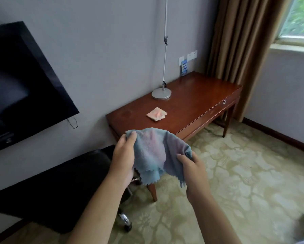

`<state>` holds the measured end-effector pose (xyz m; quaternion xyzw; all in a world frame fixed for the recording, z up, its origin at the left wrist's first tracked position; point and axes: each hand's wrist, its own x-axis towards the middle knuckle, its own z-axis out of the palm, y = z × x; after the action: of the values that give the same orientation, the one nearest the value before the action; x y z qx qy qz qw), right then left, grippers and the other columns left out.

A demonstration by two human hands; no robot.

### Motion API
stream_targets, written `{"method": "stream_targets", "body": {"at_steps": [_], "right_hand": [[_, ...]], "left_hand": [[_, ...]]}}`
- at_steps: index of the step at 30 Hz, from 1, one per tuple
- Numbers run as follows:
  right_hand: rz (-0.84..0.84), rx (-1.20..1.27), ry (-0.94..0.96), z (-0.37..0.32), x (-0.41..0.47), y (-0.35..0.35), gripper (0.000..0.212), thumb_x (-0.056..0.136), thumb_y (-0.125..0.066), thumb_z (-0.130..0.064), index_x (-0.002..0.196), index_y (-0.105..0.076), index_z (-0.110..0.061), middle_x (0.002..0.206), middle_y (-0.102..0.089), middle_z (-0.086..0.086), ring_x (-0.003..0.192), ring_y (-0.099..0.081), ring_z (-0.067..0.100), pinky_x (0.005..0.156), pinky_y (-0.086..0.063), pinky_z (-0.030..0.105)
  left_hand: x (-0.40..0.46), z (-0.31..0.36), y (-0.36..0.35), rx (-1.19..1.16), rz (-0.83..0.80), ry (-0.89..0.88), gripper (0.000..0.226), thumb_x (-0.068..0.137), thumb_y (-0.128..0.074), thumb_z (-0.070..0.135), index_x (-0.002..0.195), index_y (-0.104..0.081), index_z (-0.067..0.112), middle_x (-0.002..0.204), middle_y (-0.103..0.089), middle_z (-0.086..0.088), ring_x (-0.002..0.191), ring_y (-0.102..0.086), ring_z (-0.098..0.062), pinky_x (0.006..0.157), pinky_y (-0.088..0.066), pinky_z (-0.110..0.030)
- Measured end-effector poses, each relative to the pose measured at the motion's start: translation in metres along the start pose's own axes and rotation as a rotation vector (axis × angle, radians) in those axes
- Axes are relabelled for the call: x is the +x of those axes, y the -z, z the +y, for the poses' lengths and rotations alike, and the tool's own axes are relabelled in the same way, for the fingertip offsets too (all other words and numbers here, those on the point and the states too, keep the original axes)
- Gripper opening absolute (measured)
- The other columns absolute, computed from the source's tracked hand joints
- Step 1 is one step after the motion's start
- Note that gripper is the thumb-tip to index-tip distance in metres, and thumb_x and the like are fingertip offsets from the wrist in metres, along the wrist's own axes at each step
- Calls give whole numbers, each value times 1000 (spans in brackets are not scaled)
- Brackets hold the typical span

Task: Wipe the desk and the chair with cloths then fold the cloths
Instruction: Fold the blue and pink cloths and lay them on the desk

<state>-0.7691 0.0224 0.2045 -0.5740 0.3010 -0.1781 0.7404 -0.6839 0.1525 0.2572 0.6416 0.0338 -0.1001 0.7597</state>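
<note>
Nearest the camera, both hands hold one blue cloth (153, 155) up in the air at the centre of the frame, in front of the desk's near corner. The left hand (124, 155) grips an upper corner with curled fingers; the right hand (191, 167) pinches the lower right edge. The step in hand looks like folding this second cloth, since it hangs slack and bunched between them, not yet squared. The next move probably calls for finding two matching corners, pulling the edge taut, and bringing one half over the other, or laying it flat on the desk first.

The cloth is a soft, nappy microfibre, blue with a pinkish-lilac cast through the middle and a zigzag-cut hem.

Lower left, a black chair (50, 182) stands beside the arms. Beyond, on the reddish wooden desk (191, 106), a pink cloth (156, 113) lies already folded into a small square, near the lamp base (161, 93).
</note>
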Motion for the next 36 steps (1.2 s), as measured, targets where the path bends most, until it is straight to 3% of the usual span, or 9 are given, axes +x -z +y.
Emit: {"method": "stream_targets", "body": {"at_steps": [3,6,10,13,19,23,28,32,36], "right_hand": [[41,-74,5,-4,43,17,9,87,-55,-7,90,-62,-3,82,-55,24,72,-48,20,66,-38,35],[67,-185,17,-7,86,20,4,85,-53,-5,84,-55,-2,69,-48,0,68,-42,15,59,-33,28],[-23,-495,261,-29,148,13,44,87,-64,-16,129,-54,-26,123,-55,-17,113,-50,4,93,-44,26],[-282,-469,424,-64,192,-5,49,85,-67,-11,129,-57,-31,125,-59,-22,104,-54,-6,93,-43,21],[-489,-422,360,-114,291,-31,6,82,-65,-9,86,-70,-9,79,-68,10,74,-62,15,70,-51,33],[-419,-313,343,-129,345,-46,8,81,-59,-10,74,-62,-10,70,-58,4,70,-53,18,65,-43,35],[-478,-240,275,-134,419,-56,16,75,-56,-21,78,-61,-6,75,-59,9,75,-56,23,71,-46,42],[-717,-393,192,-128,480,-67,22,82,-65,-34,94,-67,-16,84,-66,2,79,-61,19,72,-46,37],[-938,-338,-7,-129,535,-86,28,92,-67,-11,119,-64,-17,105,-71,16,94,-68,29,82,-51,41]], "left_hand": [[29,-3,-22,79,11,-88,17,100,-58,30,86,-67,25,94,-71,1,98,-67,-17,91,-52,-37],[63,-5,-40,203,-69,-186,18,88,-66,40,78,-64,26,82,-65,7,90,-60,-11,88,-47,-33],[121,-1,-68,369,-271,-233,24,89,-67,41,86,-62,18,80,-62,6,82,-58,-7,83,-45,-31],[163,10,-96,471,-454,-237,15,95,-65,29,81,-63,29,76,-65,15,79,-60,1,77,-46,-20],[258,45,-139,510,-431,-341,18,92,-69,28,86,-60,14,71,-61,13,73,-56,-3,75,-47,-26],[301,42,-148,521,-409,-267,14,92,-70,24,96,-60,14,89,-73,3,87,-67,-9,86,-51,-32],[348,5,-157,459,-337,-120,10,95,-63,5,95,-56,13,76,-64,4,81,-64,-12,87,-56,-45],[387,3,-175,516,-281,-216,15,94,-63,3,93,-62,18,84,-64,3,81,-62,-6,78,-51,-27],[420,18,-197,610,-236,-245,18,96,-58,5,93,-61,23,91,-65,-5,83,-61,-11,80,-50,-30]]}}
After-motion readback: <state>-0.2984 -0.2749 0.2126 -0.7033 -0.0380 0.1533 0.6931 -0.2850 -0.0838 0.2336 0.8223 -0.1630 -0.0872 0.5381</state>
